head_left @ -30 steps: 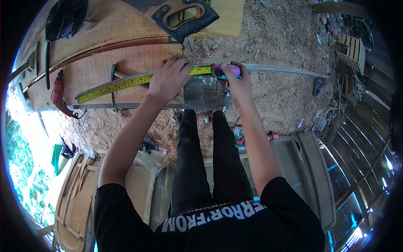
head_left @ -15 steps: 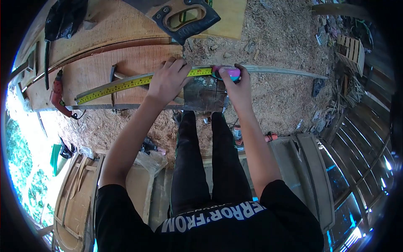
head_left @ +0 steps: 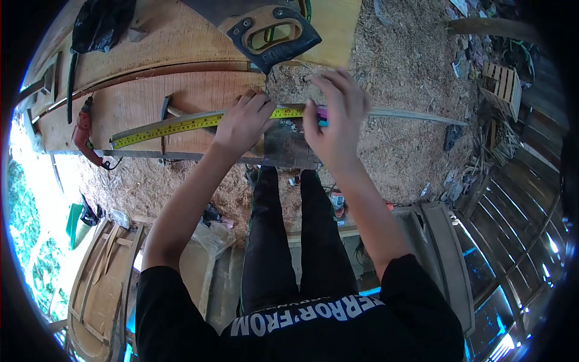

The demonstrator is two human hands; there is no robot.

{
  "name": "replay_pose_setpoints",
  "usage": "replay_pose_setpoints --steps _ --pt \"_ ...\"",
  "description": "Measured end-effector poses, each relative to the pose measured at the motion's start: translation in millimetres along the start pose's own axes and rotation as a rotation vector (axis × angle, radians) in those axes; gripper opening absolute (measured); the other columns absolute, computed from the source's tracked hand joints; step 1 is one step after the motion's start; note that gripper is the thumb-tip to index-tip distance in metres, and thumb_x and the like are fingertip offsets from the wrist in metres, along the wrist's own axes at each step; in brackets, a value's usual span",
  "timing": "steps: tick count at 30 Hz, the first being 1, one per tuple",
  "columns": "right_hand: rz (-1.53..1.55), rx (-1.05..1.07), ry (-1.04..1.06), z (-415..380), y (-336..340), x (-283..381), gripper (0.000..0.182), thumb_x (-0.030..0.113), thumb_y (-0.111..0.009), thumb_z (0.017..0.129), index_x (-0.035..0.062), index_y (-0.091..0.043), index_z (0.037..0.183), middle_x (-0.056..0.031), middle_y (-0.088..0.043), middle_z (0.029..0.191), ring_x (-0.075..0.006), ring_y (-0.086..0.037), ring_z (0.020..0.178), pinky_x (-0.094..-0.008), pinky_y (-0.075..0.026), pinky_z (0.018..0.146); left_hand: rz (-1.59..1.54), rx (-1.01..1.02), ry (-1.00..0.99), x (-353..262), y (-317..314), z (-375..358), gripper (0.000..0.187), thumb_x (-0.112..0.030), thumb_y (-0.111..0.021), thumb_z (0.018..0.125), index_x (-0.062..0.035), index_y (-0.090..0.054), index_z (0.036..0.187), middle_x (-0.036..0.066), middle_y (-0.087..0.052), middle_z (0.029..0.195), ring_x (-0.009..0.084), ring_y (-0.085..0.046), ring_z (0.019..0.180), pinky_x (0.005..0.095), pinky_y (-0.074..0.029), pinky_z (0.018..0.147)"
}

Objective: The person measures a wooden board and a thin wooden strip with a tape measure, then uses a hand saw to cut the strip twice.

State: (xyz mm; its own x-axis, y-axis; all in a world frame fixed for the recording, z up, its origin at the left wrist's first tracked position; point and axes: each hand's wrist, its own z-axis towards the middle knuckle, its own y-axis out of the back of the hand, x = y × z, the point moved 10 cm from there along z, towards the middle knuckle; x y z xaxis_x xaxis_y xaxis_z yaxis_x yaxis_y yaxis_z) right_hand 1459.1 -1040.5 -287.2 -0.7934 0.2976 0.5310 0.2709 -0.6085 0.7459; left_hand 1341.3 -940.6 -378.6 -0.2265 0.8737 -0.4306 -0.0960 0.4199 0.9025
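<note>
Tape (head_left: 181,125) runs left-right along the strip (head_left: 398,113)
Left hand (head_left: 241,123) presses it flat; right hand (head_left: 335,127), fingers spread, hovers over its case just right

I stood in an open-sided woodworking yard, and the ground said so first: sawdust and shavings (head_left: 392,72) lay thick underfoot. Broad planks (head_left: 181,90) stretched across the work area, a handsaw (head_left: 265,33) rested on them, and a red power drill (head_left: 83,130) lay at their edge (its cord trailing off the boards). A yellow tape measure (head_left: 181,125) ran along a curved strip of wood. Greenery (head_left: 27,199) showed beyond, and a small slatted crate (head_left: 503,81) sat among offcuts.
</note>
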Motion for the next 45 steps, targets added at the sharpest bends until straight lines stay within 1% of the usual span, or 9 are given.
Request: replay_pose_setpoints --steps 7,10,16,18,28,33,35,37,45 --pt "-0.120 0.113 0.286 64.8 -31.4 35.0 0.034 0.011 -0.067 0.087 0.0149 -0.065 0.120 0.0004 -0.063 0.120 -0.0192 -0.054 0.130 -0.0522 -0.028 0.109 -0.028 -0.010 -0.026 -3.0 6.2 0.6 0.033 -0.020 -0.081 0.075 -0.0077 -0.069 0.104 0.006 -0.059 0.104 0.0278 -0.060 0.106 0.0413 -0.052 0.093" --pt "-0.178 0.233 0.285 74.7 -48.6 34.8 0.049 0.007 -0.076 0.078 0.0180 -0.065 0.124 0.0026 -0.064 0.121 -0.0180 -0.056 0.125 -0.0519 -0.026 0.109 -0.023 -0.012 -0.027 -2.5 6.9 0.9 0.033 -0.020 -0.081 0.074 -0.0075 -0.069 0.102 0.007 -0.059 0.103 0.0277 -0.060 0.106 0.0407 -0.052 0.094" --pt "-0.255 0.350 0.308 79.7 -69.5 35.7 0.044 0.007 -0.077 0.076 0.0174 -0.065 0.117 -0.0008 -0.062 0.108 -0.0188 -0.058 0.115 -0.0534 -0.025 0.103 -0.025 -0.044 -0.020 -1.9 9.1 -0.4 0.031 -0.021 -0.081 0.075 -0.0076 -0.069 0.100 0.007 -0.058 0.101 0.0273 -0.060 0.106 0.0414 -0.053 0.093" --pt "-0.200 0.258 0.308 81.4 -59.1 42.7 0.026 0.009 -0.068 0.084 0.0168 -0.066 0.108 -0.0026 -0.063 0.101 -0.0199 -0.059 0.109 -0.0535 -0.026 0.103 -0.031 -0.053 -0.017 -1.3 9.6 -0.6 0.031 -0.021 -0.081 0.075 -0.0076 -0.069 0.100 0.007 -0.057 0.101 0.0271 -0.060 0.106 0.0418 -0.053 0.093" --pt "0.068 0.223 0.228 89.2 -8.5 59.2 0.035 0.015 -0.081 0.075 0.0106 -0.064 0.105 -0.0101 -0.066 0.086 -0.0324 -0.066 0.087 -0.0431 -0.044 0.082 0.012 -0.062 -0.045 -2.0 10.4 -2.8 0.032 -0.023 -0.080 0.077 -0.0076 -0.069 0.103 0.007 -0.059 0.104 0.0282 -0.060 0.109 0.0417 -0.054 0.095" --pt "0.365 0.127 -0.190 52.7 65.2 40.2 0.026 0.018 -0.082 0.085 0.0043 -0.065 0.100 -0.0127 -0.065 0.083 -0.0341 -0.064 0.071 -0.0400 -0.049 0.062 0.018 -0.118 -0.062 -6.0 15.4 -3.0 0.033 -0.023 -0.079 0.079 -0.0074 -0.069 0.107 0.007 -0.060 0.105 0.0291 -0.059 0.112 0.0418 -0.054 0.095" --pt "0.508 0.176 -0.489 14.2 93.0 23.1 0.025 0.014 -0.082 0.086 0.0028 -0.065 0.100 -0.0096 -0.064 0.080 -0.0231 -0.063 0.067 -0.0334 -0.048 0.063 0.007 -0.026 -0.043 -3.8 7.8 -1.0 0.034 -0.022 -0.080 0.080 -0.0074 -0.068 0.107 0.007 -0.060 0.106 0.0292 -0.059 0.113 0.0414 -0.054 0.095" --pt "0.565 0.148 -0.538 -24.2 125.9 13.2 0.023 0.011 -0.082 0.086 0.0009 -0.065 0.099 -0.0071 -0.064 0.080 -0.0144 -0.061 0.069 -0.0296 -0.048 0.064 0.001 -0.054 -0.053 -5.5 9.2 -1.6 0.031 -0.022 -0.080 0.080 -0.0071 -0.068 0.105 0.008 -0.060 0.104 0.0298 -0.060 0.108 0.0425 -0.054 0.093" --pt "0.528 0.198 -0.645 -136.2 234.3 15.9 0.024 0.017 -0.078 0.089 0.0003 -0.062 0.096 -0.0089 -0.067 0.083 -0.0164 -0.063 0.066 -0.0298 -0.051 0.064 0.004 -0.081 -0.027 -4.5 7.6 -1.2 0.030 -0.024 -0.080 0.081 -0.0078 -0.069 0.104 0.007 -0.060 0.101 0.0300 -0.061 0.100 0.0430 -0.055 0.088"
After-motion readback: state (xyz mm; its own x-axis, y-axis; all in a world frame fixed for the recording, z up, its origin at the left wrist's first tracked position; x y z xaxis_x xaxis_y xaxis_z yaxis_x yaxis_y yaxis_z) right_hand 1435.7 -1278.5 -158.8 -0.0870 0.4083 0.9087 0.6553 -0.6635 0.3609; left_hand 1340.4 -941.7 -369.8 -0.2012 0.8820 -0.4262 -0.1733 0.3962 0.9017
